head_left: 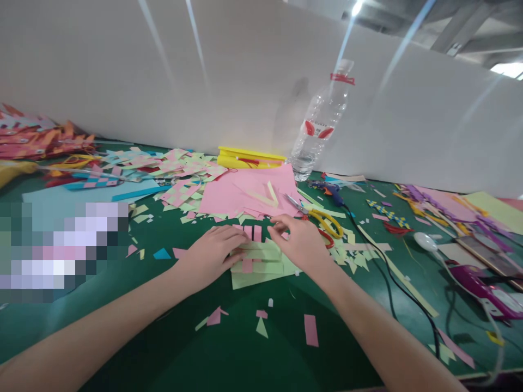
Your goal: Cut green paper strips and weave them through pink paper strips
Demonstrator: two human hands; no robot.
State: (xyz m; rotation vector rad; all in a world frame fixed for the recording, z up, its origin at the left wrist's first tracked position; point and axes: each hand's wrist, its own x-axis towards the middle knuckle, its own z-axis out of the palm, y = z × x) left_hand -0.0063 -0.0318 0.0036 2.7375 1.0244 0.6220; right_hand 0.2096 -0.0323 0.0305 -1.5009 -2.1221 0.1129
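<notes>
Pale green paper strips [261,265] lie crossed with short pink strips [256,233] on the green table [281,359]. My left hand [212,253] rests at the left end of these strips, its fingers close together on the paper; whether it pinches a piece is hidden. At the right end is my right hand [300,242], with thumb and forefinger a little apart over the strips and nothing visible between them.
Yellow-handled scissors [327,222] lie beyond my right hand, near a glue gun [333,193] with a black cable. A plastic bottle [321,125] leans against the wall. Woven paper pieces [180,174], pink sheets [249,190] and a purple device [482,291] surround the work area.
</notes>
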